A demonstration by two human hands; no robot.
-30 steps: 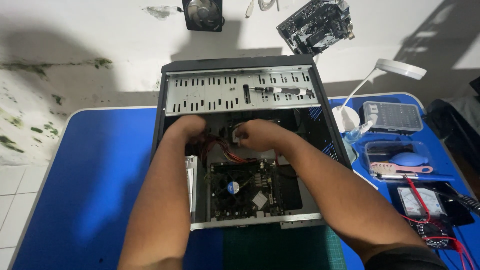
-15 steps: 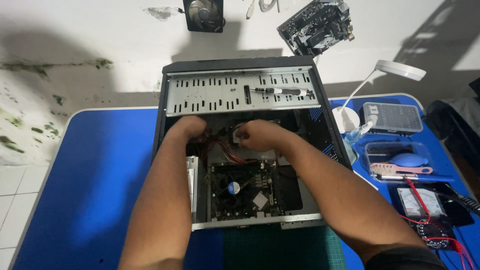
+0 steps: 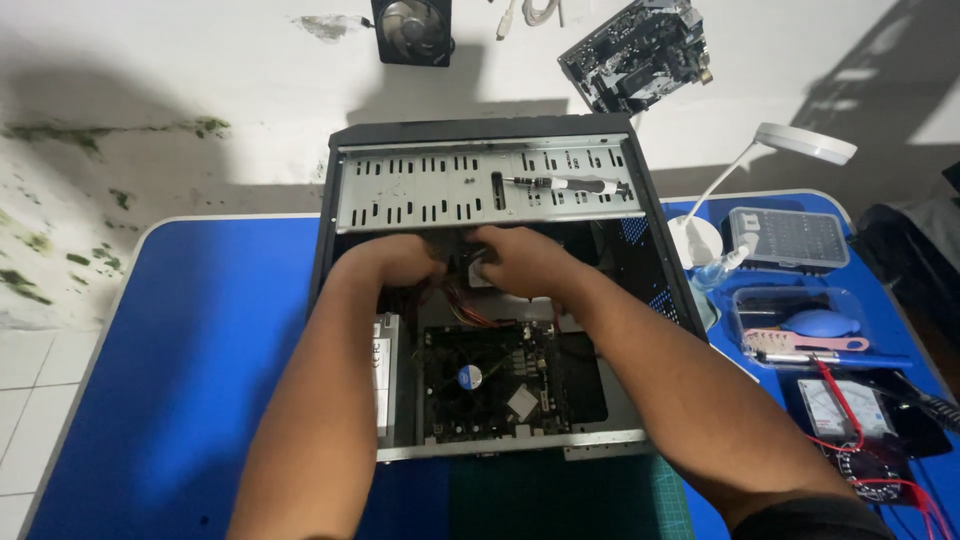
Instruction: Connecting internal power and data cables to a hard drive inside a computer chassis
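Blue table, open computer case, left hand and right hand crowded under its drive rack, grip unclear.

Black case, blue table

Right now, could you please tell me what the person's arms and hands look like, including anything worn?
Both forearms are bare, with no gloves; no watch or rings show. The left hand and right hand are uncovered. A dark, black-looking sleeve shows at the right arm's upper end, at the picture's bottom edge; no sleeve shows on the left arm.
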